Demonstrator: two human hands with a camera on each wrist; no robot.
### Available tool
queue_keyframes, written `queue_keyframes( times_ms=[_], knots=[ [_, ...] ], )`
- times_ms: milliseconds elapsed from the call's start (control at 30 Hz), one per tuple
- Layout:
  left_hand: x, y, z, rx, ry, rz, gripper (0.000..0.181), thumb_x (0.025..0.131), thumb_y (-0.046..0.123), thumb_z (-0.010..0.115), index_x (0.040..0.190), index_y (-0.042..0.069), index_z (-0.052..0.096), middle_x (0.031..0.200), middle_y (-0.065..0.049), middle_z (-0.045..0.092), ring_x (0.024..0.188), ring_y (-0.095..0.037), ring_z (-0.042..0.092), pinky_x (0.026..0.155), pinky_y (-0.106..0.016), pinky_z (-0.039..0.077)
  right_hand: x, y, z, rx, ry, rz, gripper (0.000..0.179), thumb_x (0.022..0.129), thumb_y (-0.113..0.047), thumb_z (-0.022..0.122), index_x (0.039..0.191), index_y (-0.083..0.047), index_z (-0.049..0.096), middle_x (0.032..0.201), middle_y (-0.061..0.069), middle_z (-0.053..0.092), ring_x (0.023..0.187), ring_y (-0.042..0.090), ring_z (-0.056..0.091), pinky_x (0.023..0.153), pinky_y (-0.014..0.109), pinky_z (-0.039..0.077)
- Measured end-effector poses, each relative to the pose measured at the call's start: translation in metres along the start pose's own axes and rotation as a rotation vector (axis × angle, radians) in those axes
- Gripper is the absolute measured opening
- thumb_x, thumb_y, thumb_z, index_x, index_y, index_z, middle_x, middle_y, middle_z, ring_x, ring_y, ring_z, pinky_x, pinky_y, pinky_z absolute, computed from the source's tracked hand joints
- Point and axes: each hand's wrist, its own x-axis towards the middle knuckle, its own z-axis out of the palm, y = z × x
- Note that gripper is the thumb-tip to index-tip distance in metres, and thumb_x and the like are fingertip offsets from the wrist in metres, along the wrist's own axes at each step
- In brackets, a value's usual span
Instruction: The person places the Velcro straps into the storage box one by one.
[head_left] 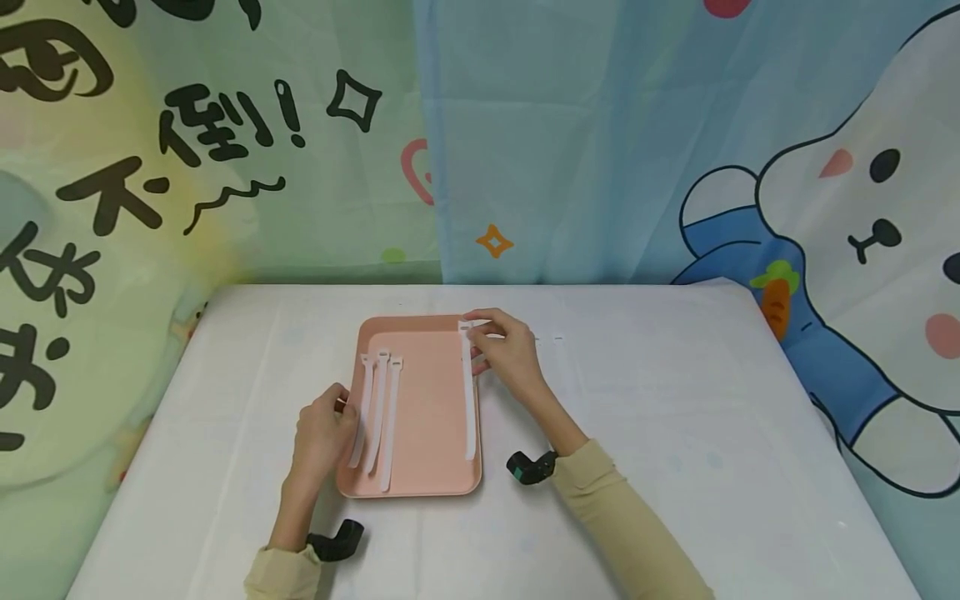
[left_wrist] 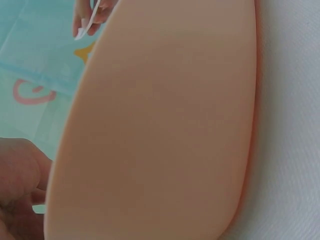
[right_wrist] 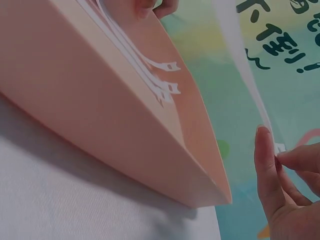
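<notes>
A pink rectangular tray (head_left: 431, 417) lies on the table. Near its left side are three flat white cable ties with slotted heads, one of them a cable tie (head_left: 393, 417) nearest the middle. My left hand (head_left: 322, 433) grips the tray's left rim with bent fingers. Over the tray's right side, my right hand (head_left: 510, 350) pinches another white cable tie (head_left: 469, 400) by its slotted head, between thumb and fingertips. In the right wrist view this held cable tie (right_wrist: 247, 75) hangs apart from the others, its strip stretching away from the hand.
A white cloth covers the table (head_left: 675, 433). Behind it hangs a printed curtain (head_left: 555, 150) with lettering and a cartoon rabbit. Each wrist carries a black camera, such as the right wrist camera (head_left: 531, 467) beside the tray.
</notes>
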Motion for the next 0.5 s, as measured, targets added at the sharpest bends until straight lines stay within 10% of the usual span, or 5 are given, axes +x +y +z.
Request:
queue_keyframes(
  times_ms=[500],
  knots=[
    [0.001, 0.001, 0.001, 0.012, -0.004, -0.001, 0.018, 0.093, 0.005, 0.054, 0.103, -0.003, 0.065, 0.088, -0.022, 0.072, 0.064, -0.025, 0.062, 0.052, -0.032, 0.044, -0.002, -0.005, 0.029, 0.014, -0.045, -0.007, 0.029, 0.097, -0.008, 0.064, 0.125, -0.006, 0.070, 0.099, 0.013, 0.072, 0.076, 0.041, 0.072, 0.064, 0.053, 0.060]
  ],
)
